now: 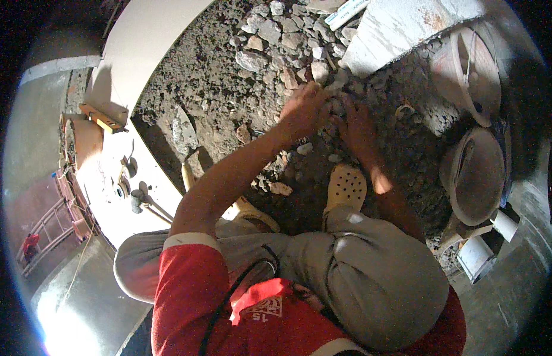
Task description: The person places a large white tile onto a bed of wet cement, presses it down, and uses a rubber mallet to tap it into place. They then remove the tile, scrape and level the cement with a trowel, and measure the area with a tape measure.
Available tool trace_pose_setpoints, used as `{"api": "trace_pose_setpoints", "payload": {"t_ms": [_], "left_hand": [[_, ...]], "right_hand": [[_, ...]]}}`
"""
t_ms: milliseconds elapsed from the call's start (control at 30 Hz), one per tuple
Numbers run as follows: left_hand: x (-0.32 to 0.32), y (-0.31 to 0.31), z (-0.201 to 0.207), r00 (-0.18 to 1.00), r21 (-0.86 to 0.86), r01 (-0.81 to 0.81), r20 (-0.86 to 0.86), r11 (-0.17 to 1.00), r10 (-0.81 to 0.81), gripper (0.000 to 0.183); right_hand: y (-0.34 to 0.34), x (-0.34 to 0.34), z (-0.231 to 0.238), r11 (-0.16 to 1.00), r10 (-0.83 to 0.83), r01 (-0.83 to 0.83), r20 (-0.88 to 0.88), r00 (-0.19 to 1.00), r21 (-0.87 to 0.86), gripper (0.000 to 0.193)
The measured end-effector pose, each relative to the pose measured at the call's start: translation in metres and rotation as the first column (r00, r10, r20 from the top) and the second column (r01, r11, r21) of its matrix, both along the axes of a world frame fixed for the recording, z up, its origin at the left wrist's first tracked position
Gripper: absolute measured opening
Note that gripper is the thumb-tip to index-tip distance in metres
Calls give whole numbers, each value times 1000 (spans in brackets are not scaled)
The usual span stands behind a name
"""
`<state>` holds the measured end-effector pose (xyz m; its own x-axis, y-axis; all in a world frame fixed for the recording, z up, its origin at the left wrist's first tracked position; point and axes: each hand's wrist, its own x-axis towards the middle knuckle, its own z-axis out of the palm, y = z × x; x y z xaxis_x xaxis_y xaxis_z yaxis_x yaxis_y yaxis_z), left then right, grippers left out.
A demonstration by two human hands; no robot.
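Both of my hands are down among grey stones and dirt in front of me. My left hand (305,108) has its fingers curled downward at the edge of the stone pile (270,44); anything inside them is hidden. Just beyond its knuckles lies a pale rounded stone (320,72). Close by on the right, my right hand (357,127) rests low over dark rubble (387,98), fingers stretched and spread. A pointed trowel (184,133) lies on the dirt to the left of my left forearm, its wooden handle toward me.
At the right stand two dusty rubber buckets (478,178), (460,77). A large white slab piece (400,35) sits at the back. On the pale board (118,202) at left are a mallet (137,200) and a yellow level (103,117). My beige clog (347,187) is near my right hand.
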<state>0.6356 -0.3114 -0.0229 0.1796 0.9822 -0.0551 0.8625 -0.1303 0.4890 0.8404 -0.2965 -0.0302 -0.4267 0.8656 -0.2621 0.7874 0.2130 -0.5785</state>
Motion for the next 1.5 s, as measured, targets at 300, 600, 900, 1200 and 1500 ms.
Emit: {"api": "trace_pose_setpoints", "payload": {"t_ms": [300,600,900,1200,1500], "left_hand": [[-9,-27,-26,994,14,55,91,998,-56,50],[-51,-14,10,859,101,-439,339,893,384,60],[-74,-10,-5,911,131,-381,-113,915,395,67],[-58,66,-15,950,192,-297,-43,935,310,60],[-71,55,-21,854,278,-478,-72,833,514,28]], "right_hand": [[13,14,-11,981,-172,130,-347,922,-143,56],[75,-56,38,944,-264,5,-748,609,-329,61],[75,-61,-16,988,-84,130,-411,908,85,46],[63,-37,-24,957,16,42,-198,980,287,38],[79,-78,-2,866,124,2,-219,968,500,37]]}}
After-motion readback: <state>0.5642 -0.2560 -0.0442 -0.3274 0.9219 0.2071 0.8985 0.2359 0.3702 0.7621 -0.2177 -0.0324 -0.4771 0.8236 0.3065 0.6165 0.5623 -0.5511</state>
